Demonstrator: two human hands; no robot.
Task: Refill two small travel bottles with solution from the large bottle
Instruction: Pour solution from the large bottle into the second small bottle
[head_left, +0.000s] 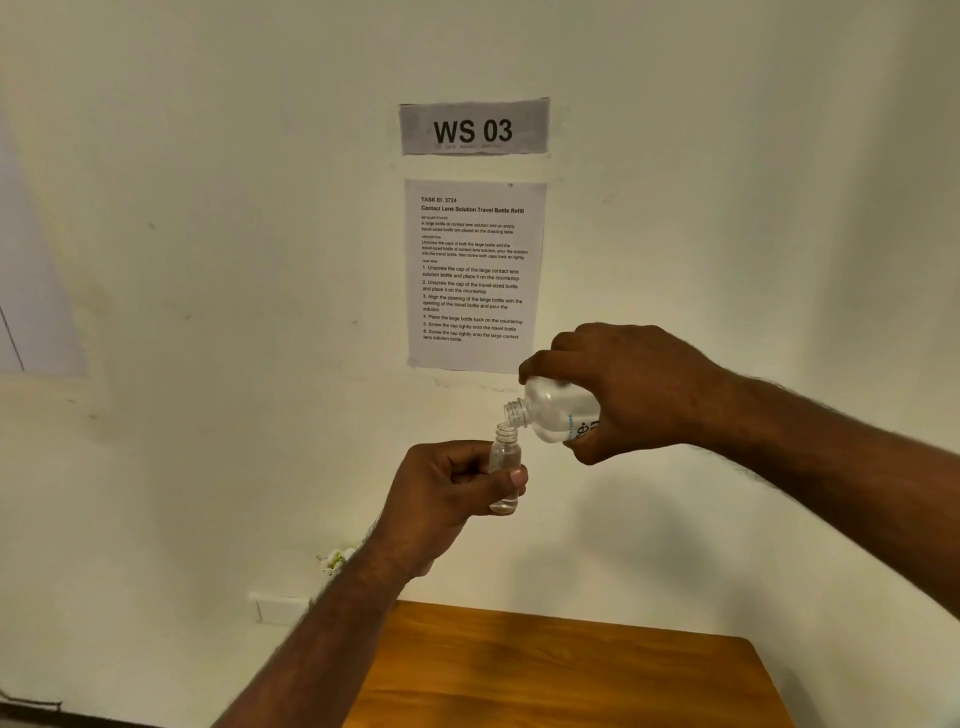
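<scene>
Fingers (511, 475) of the left hand (441, 499) pinch the travel bottle (505, 470) upright below the tilted large bottle (558, 410), gripped by the right hand (634, 389).

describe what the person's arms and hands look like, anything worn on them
Both forearms are bare, with visible hair, and no sleeves show in view. The left hand and right hand wear no gloves, and no rings, watch or bands are visible. Nails look short.

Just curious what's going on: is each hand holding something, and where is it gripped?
The left hand holds the small travel bottle by its body. The right hand grips the tilted large bottle around its base end.
</scene>
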